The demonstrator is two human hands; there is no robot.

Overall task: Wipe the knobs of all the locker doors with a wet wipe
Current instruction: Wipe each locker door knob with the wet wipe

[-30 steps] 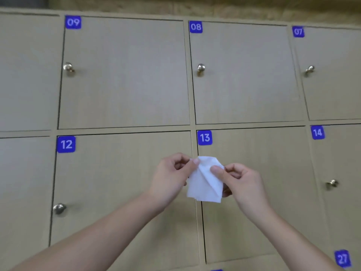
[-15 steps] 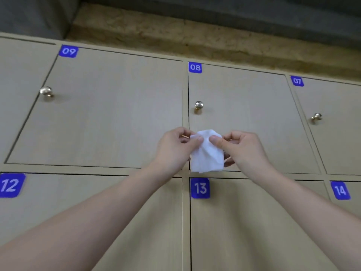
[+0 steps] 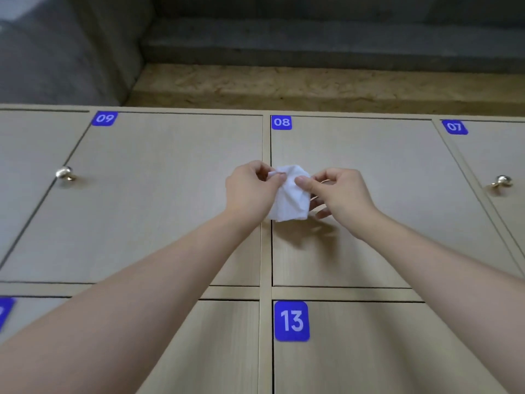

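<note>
This was a locker room or storage area. A wall of light wooden locker doors [image 3: 176,200] carried blue number labels [image 3: 291,321] reading 09, 08, 07 and 13, and round shiny metal knobs [image 3: 64,173]. Above them ran a grey concrete wall [image 3: 312,38].

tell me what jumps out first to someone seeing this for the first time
Dead centre, the left hand and the right hand pinch a crumpled white wet wipe between them, in front of the left edge of the door labelled 08. Next come the bright blue number tags, above all the big 13 low in the middle. Shiny round knobs sit at the sides, one on door 09 and one on door 07.
</note>
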